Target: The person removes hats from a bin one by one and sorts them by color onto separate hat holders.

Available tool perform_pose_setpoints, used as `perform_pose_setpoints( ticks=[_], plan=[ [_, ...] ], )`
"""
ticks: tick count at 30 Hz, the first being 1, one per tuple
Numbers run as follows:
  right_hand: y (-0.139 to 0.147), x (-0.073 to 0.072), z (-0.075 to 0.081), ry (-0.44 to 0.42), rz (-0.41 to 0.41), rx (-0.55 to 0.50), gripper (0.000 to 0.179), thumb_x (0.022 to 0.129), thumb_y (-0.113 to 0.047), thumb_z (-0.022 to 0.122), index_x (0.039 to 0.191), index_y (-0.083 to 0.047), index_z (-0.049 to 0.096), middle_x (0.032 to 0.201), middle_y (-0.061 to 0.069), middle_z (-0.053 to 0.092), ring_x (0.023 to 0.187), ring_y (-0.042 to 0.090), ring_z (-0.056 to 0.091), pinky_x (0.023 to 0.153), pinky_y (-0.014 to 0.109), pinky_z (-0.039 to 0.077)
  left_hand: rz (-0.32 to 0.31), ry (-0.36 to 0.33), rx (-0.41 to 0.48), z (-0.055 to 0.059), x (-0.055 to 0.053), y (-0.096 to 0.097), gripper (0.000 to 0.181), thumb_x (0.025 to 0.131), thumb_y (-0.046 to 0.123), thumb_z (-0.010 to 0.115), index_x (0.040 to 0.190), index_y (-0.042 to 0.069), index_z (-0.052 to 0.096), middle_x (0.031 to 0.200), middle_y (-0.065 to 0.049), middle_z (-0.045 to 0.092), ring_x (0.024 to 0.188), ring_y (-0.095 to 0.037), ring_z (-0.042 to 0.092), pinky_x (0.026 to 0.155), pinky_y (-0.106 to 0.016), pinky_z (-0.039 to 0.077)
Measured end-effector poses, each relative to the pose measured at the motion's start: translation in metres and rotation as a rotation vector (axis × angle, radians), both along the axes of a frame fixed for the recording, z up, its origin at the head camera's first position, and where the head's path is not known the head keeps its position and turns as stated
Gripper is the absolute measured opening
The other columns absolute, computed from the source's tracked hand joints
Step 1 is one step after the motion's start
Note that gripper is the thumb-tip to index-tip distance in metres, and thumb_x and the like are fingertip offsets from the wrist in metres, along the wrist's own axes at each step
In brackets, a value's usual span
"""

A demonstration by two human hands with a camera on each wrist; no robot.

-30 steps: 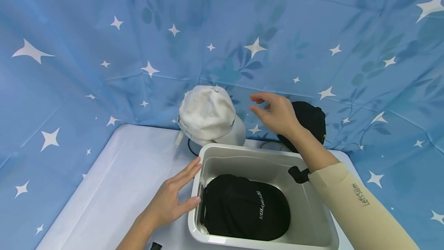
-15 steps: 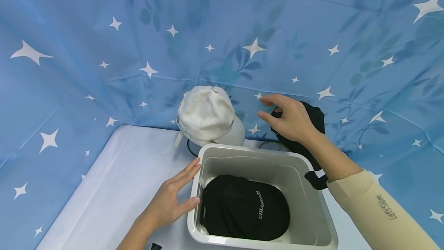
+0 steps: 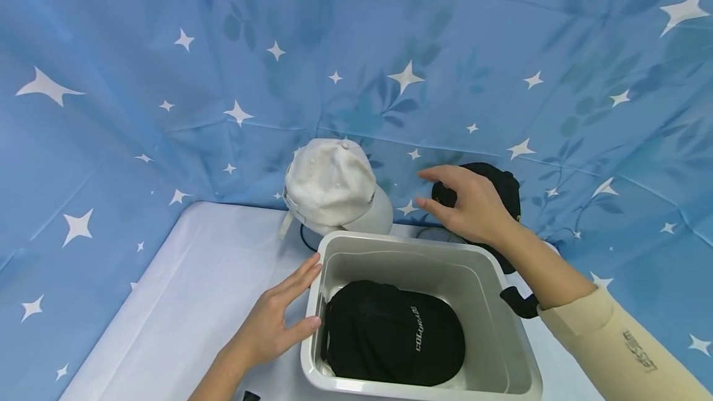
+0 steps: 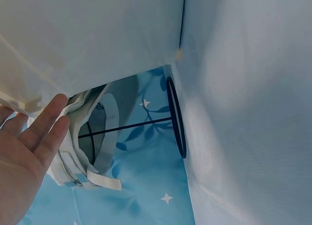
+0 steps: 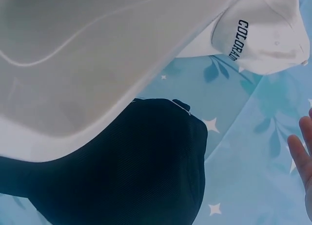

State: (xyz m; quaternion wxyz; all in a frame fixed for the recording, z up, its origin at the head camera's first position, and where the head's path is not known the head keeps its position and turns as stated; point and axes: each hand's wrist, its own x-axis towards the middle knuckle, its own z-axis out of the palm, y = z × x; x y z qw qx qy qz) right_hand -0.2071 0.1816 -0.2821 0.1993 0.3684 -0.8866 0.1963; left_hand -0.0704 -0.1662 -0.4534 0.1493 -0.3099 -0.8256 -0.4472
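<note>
A grey plastic tub (image 3: 523, 351) stands at the table's front, with a black baseball cap (image 3: 390, 333) lettered COLORADO lying inside it. My left hand (image 3: 273, 323) rests with straight fingers along the tub's left rim. Behind the tub, a white baseball cap (image 3: 331, 184) sits on a black wire stand (image 4: 176, 118). To its right is a second black cap (image 3: 504, 190), partly covered by my right hand (image 3: 470, 203), whose thumb and fingers are spread apart around nothing. In the right wrist view this black cap (image 5: 136, 161) appears beyond the tub's edge, and the fingers are at the far right.
A white cloth covers the table (image 3: 223, 252). Close behind the caps hangs a blue curtain (image 3: 223, 48) with white stars. A thin wire ring (image 3: 437, 234) shows on the table behind the tub, near the second black cap.
My right hand has moved right and slightly down, from the gap between the caps to in front of the rear black cap. The left hand has stayed on the tub.
</note>
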Motion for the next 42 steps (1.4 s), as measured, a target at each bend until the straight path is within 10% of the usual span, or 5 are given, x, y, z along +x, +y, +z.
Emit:
perform_pose_setpoints(
  ticks=[42],
  plan=[
    [0.021, 0.042, -0.026, 0.013, 0.145, 0.172, 0.062, 0.079, -0.033, 0.090, 0.132, -0.009, 0.069, 0.126, 0.005, 0.072, 0.114, 0.024, 0.068, 0.089, 0.050, 0.060, 0.005, -0.010, -0.001, 0.000, 0.001, 0.001, 0.073, 0.094, 0.020, 0.072, 0.160, 0.007, 0.044, 0.169, -0.008, 0.035, 0.151, -0.026, 0.041, 0.120, -0.022, 0.030]
  ],
)
